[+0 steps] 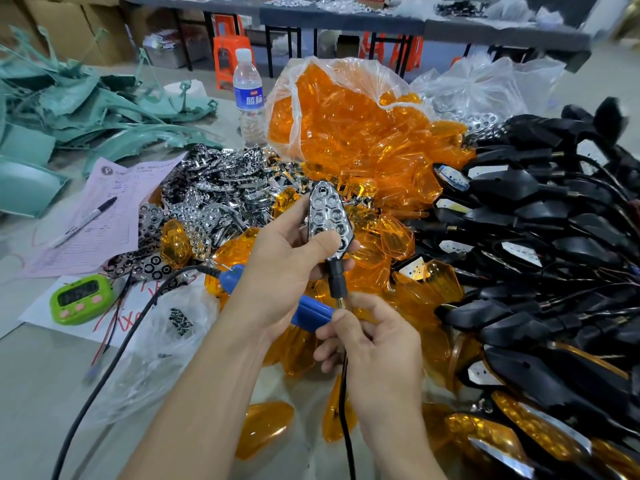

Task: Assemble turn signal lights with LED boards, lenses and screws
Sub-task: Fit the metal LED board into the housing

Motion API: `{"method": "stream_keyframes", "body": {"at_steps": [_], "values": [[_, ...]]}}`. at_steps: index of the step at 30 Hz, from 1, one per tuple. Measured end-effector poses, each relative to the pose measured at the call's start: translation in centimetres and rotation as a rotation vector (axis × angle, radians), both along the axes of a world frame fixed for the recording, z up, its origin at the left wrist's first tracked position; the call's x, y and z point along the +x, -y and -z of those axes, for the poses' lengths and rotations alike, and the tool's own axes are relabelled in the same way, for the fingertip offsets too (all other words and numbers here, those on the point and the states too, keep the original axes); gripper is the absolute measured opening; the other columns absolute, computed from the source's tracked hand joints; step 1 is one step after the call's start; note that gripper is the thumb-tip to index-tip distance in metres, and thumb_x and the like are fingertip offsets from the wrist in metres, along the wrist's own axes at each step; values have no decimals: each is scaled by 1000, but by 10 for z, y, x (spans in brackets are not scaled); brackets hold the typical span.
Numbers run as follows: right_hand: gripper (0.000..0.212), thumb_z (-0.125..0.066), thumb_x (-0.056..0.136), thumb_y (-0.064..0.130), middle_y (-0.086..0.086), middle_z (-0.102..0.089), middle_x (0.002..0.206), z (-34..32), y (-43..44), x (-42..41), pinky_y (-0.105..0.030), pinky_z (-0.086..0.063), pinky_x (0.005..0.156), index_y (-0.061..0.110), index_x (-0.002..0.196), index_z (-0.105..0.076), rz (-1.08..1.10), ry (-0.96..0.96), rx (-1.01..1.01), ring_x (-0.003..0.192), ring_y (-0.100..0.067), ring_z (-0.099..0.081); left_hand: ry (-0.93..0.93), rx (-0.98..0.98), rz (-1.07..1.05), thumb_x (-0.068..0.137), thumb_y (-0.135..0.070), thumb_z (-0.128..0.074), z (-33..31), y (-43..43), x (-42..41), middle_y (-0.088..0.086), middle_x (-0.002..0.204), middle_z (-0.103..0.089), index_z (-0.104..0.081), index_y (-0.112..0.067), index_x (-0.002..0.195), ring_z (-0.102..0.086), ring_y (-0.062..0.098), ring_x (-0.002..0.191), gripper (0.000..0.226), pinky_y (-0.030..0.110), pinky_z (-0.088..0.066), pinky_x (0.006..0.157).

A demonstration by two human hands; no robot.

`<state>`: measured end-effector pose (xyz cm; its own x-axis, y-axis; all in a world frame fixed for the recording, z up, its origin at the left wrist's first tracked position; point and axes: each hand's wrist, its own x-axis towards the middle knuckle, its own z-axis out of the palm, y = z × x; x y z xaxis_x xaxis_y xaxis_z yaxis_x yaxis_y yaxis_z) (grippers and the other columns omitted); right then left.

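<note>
Turn signal (329, 216): long axis near upright, pointed tip up, threaded stem down, held over amber translucent lenses (398, 237) | glossy chrome honeycomb reflector, black shell | your left hand (287, 271) grips it, thumb on reflector | your right hand (377, 344) pinches its black wire (344, 393)

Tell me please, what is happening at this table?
A person is assembling a turn signal. The left grip holds a black housing with its chrome reflector fitted, no orange lens yet. The right grip pinches the wire under it. Orange lenses, spare reflectors and spare housings lie around.
</note>
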<state>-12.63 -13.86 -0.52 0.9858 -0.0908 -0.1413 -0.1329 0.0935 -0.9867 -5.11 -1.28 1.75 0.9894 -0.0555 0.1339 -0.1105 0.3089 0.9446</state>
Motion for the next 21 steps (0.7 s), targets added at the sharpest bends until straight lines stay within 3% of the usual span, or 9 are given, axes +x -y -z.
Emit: {"method": "stream_keyframes", "body": {"at_steps": [3, 6, 8, 10, 16, 21], "values": [[35, -70, 97, 14, -2, -77, 76, 3, 3, 2, -23, -57, 55, 43, 110, -56, -44, 12, -108, 60, -18, -73, -2, 4, -3, 100, 3, -59, 0, -2, 1, 11, 108, -76, -63, -11, 128, -77, 29, 97, 31, 36, -62, 73], [28, -75, 93, 27, 10, -76, 75, 6, 5, 2, -24, -60, 60, 50, 97, -60, -85, 31, -327, 65, -12, -72, 2, -10, 0, 100, 3, -60, -2, -5, 4, 11, 108, -76, -61, -8, 132, -76, 30, 96, 34, 36, -62, 73], [18, -73, 94, 27, 11, -75, 74, 10, 5, 2, -34, -64, 67, 45, 90, -70, -59, 42, -344, 68, -11, -73, 4, -7, 4, 100, 2, -60, -3, -7, 6, 11, 109, -75, -59, -7, 135, -76, 31, 97, 37, 36, -62, 74], [23, -70, 96, 21, 9, -75, 72, 12, 5, 3, -38, -64, 69, 42, 87, -76, -32, 55, -318, 68, -13, -73, 2, 2, 8, 100, 2, -60, -3, -7, 6, 12, 109, -75, -59, -7, 136, -76, 31, 97, 38, 36, -61, 75], [28, -66, 98, 19, 7, -73, 70, 17, 4, 9, -38, -62, 65, 43, 87, -74, 0, 98, -342, 62, -14, -71, -5, 15, 13, 100, 2, -61, -1, -5, 9, 12, 110, -75, -57, -6, 140, -75, 30, 96, 41, 37, -61, 75], [29, -66, 99, 21, 9, -73, 68, 22, 2, 12, -33, -60, 67, 32, 74, -75, 51, 76, -370, 60, -11, -70, -12, 36, 21, 100, 3, -60, 2, -1, 14, 7, 107, -76, -56, -9, 141, -76, 29, 97, 43, 36, -62, 76]]}}
